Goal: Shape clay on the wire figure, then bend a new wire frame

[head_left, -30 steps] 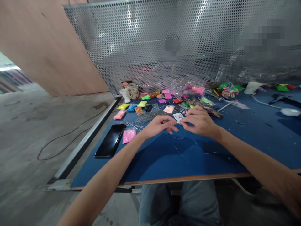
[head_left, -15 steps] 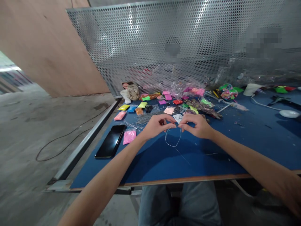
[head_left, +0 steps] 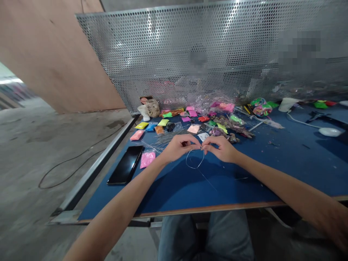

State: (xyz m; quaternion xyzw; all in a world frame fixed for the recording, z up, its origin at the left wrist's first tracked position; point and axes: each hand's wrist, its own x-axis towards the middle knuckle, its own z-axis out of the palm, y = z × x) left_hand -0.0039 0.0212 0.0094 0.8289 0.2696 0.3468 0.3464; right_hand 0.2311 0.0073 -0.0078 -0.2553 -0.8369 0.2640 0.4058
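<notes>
A thin silvery wire hangs in a loop below my fingertips, above the blue tabletop. My left hand pinches one end of it between thumb and fingers. The other end is pinched by my right hand, and the fingertips of both hands meet where the ends come together. Behind the hands lies a small white printed card, partly covered by them. A bundle of straight thin wires rests on the table just beyond my left hand.
A black phone and a pink packet lie left of my left arm. Several coloured clay packets, such as the yellow one, line the back. Behind them stands a perforated metal panel. A white computer mouse is at right.
My hands have drawn together, so the fingertips now touch. The wire loop has closed up at its top and shifted slightly left in the view.
</notes>
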